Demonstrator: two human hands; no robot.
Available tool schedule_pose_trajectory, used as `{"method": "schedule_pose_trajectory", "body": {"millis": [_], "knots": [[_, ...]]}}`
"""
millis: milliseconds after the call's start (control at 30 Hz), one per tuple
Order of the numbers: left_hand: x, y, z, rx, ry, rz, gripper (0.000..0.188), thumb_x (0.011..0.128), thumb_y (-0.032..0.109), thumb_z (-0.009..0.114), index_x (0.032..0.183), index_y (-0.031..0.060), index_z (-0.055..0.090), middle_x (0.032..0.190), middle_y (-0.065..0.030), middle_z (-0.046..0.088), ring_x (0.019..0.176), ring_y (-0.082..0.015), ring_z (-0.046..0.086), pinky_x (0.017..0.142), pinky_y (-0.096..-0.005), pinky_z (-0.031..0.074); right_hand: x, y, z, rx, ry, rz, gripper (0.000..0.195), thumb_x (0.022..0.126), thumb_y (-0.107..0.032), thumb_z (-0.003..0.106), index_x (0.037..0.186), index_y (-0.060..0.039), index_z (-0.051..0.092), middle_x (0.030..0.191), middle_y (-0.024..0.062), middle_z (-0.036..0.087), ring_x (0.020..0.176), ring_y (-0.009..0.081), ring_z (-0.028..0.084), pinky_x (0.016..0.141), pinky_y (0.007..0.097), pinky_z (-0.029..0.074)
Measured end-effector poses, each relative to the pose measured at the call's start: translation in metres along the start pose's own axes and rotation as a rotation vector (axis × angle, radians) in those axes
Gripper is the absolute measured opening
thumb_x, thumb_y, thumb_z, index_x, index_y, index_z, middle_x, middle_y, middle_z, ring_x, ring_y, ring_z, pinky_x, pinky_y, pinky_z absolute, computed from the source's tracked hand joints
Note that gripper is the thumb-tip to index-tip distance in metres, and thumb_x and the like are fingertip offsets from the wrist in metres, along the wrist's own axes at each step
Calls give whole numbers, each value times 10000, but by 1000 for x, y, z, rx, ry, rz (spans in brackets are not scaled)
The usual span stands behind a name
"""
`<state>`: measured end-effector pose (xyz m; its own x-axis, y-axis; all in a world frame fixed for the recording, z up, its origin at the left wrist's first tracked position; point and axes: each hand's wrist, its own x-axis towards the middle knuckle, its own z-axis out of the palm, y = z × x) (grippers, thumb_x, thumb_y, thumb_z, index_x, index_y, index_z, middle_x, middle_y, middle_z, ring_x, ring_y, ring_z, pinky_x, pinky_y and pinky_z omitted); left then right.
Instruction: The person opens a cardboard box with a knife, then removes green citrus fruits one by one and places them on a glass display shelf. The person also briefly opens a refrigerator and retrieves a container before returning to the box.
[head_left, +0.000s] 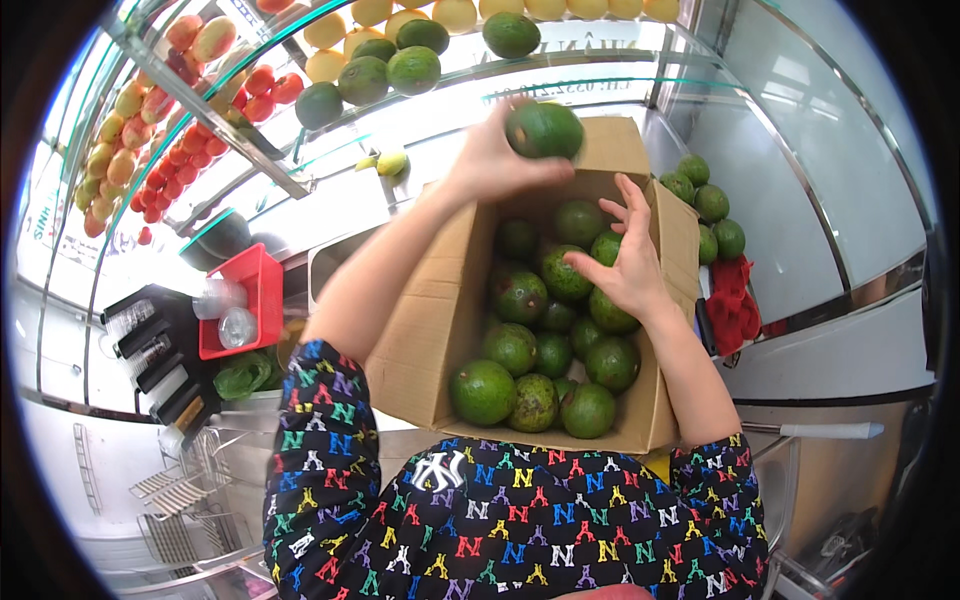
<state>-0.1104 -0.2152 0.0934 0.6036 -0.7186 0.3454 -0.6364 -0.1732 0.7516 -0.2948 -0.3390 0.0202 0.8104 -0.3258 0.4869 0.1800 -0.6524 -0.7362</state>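
Note:
My left hand grips a green avocado above the far end of an open cardboard box. Inside the box lie several more avocados, some smooth green and some with brownish patches. Held over the right side of the box, my right hand has its fingers spread and nothing in its grasp. Its thumb overlaps an avocado in the picture; whether they touch I cannot tell.
A glass shelf ahead bears avocados and yellow fruit. Tomatoes sit at upper left. A red plastic basket with clear cups stands left. Right of the box are more avocados, a red cloth and a dark handle.

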Motion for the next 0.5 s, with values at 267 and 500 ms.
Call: {"method": "schedule_pose_trajectory", "body": {"millis": [267,500], "knots": [[115,-40,-63,1178,176,76,768,609,515,727,1253,199,454,1006,-168,599,978,-322,578,803,-410,482,4,9,7,-23,-43,87,730,741,-92,669,1335,-11,253,1302,183,381,1058,295,527,892,388,438],[114,-42,-44,1169,459,279,545,643,258,681,1109,43,496,1110,-211,509,1083,-343,482,927,-448,367,1,24,8,-81,0,183,410,774,-15,574,1164,-33,446,1100,171,561,940,290,589,820,377,472]]}}
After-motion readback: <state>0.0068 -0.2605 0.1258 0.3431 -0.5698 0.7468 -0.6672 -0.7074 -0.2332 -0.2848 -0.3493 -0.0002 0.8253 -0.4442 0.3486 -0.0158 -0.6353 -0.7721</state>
